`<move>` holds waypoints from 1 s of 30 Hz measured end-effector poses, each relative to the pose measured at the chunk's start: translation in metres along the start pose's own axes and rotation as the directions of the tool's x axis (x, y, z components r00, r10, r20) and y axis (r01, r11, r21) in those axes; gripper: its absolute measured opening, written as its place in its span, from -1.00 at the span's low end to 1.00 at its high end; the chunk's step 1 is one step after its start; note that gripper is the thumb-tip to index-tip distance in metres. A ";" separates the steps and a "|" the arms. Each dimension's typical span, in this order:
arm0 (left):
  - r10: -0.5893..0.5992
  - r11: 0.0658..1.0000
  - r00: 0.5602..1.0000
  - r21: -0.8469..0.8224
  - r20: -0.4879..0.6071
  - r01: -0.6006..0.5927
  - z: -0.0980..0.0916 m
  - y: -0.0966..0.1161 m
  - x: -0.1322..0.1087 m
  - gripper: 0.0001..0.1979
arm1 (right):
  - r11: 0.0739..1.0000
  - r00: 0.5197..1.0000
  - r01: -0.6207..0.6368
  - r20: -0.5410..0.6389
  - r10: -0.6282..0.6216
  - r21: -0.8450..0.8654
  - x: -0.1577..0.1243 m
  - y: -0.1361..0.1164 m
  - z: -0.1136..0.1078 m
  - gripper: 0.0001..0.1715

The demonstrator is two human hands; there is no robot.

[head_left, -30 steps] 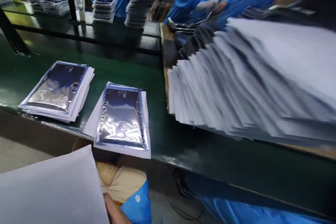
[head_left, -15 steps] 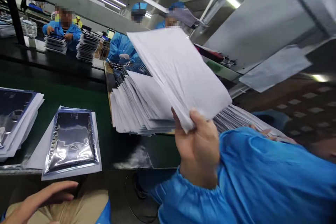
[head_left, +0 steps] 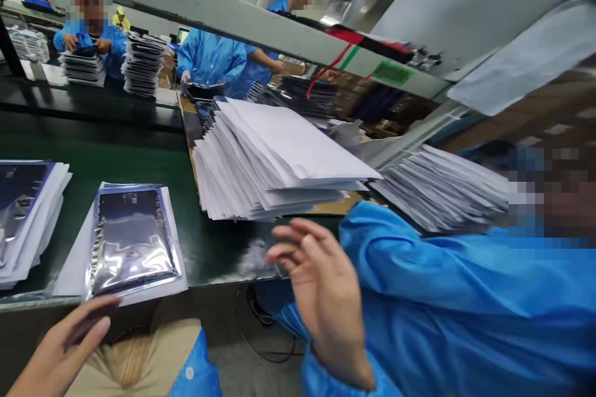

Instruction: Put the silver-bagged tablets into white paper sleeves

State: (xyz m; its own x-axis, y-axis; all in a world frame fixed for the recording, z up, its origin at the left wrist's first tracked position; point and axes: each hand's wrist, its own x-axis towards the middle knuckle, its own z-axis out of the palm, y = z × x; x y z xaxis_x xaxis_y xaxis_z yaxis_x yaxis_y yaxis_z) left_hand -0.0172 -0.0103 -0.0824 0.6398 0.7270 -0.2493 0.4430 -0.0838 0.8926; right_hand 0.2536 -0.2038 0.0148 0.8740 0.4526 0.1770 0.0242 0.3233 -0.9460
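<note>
My left hand (head_left: pixel 69 341) hovers at the near table edge, thumb and fingers apart, with nothing in it. Its fingertips are close to the lower edge of a dark flat panel in a shiny plastic bag (head_left: pixel 133 242), which lies on white sheets. My right hand (head_left: pixel 323 291) is raised in front of a tall, uneven stack of white paper sheets or envelopes (head_left: pixel 298 142). Its fingers are slightly curled and spread, holding nothing. More bagged panels with white sheets (head_left: pixel 32 217) are piled at the far left.
A co-worker in a blue coat (head_left: pixel 442 298) sits close on my right, by another leaning paper stack (head_left: pixel 442 192). A grey rail (head_left: pixel 186 12) crosses above the green table (head_left: pixel 135 155). Beyond it, other people in blue work near tall stacks (head_left: pixel 144 65).
My right hand has let go of the white paper packet, which now rests on top of the stack, and has drawn back lower. My left hand has come slightly nearer the bagged panel.
</note>
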 end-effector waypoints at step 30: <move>-0.119 0.877 0.989 -0.475 -0.083 0.066 -0.010 0.047 0.058 -0.29 | 0.901 0.878 -0.399 0.215 0.429 -0.168 -0.001 0.159 0.072 -0.43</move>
State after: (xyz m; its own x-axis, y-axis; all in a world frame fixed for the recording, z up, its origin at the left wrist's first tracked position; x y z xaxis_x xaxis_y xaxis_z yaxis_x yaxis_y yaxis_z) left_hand 0.0345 0.0341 -0.0514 0.5277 0.7862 -0.3216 0.1321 0.2981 0.9454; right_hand 0.2218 -0.0926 -0.1165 0.6731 0.7142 -0.1920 -0.2461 -0.0286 -0.9688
